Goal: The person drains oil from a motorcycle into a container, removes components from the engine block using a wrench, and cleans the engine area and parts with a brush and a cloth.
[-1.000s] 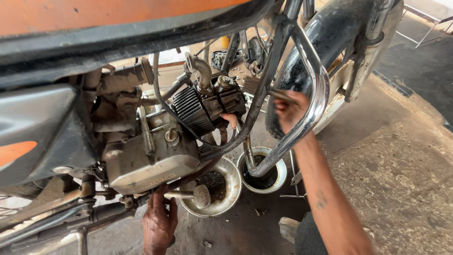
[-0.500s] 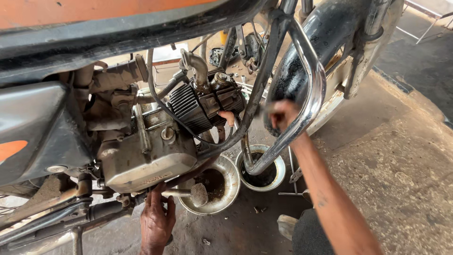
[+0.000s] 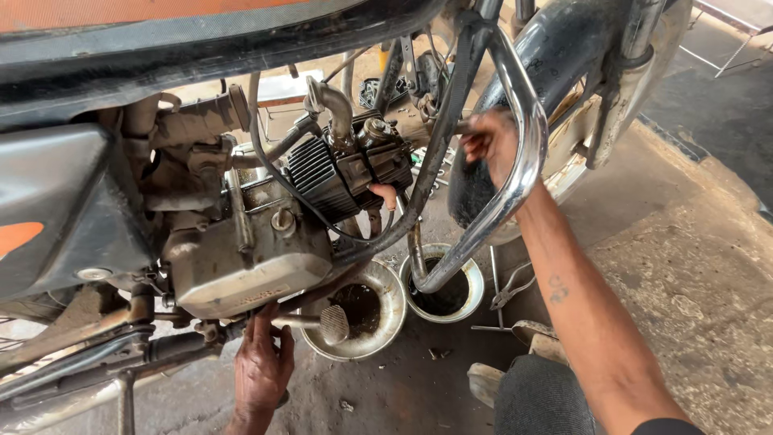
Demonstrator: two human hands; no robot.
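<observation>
While the motorcycle engine point(image 3: 241, 258) sits centre-left, left hand point(image 3: 262, 366) at 7 o'clock reaches under its crankcase, fingers spread against the underside. Right hand point(image 3: 493, 145) at 1 o'clock is closed round a frame tube beside the chrome crash guard point(image 3: 515, 185). Two metal bowls point(image 3: 386, 310) lie below the engine, at 6 o'clock.

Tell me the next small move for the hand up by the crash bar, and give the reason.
Probably hold the right hand steady on the tool at the frame tube beside the chrome crash bar. The left hand is under the engine case near the foot peg, and fingertips of another hand show behind the finned cylinder.
</observation>
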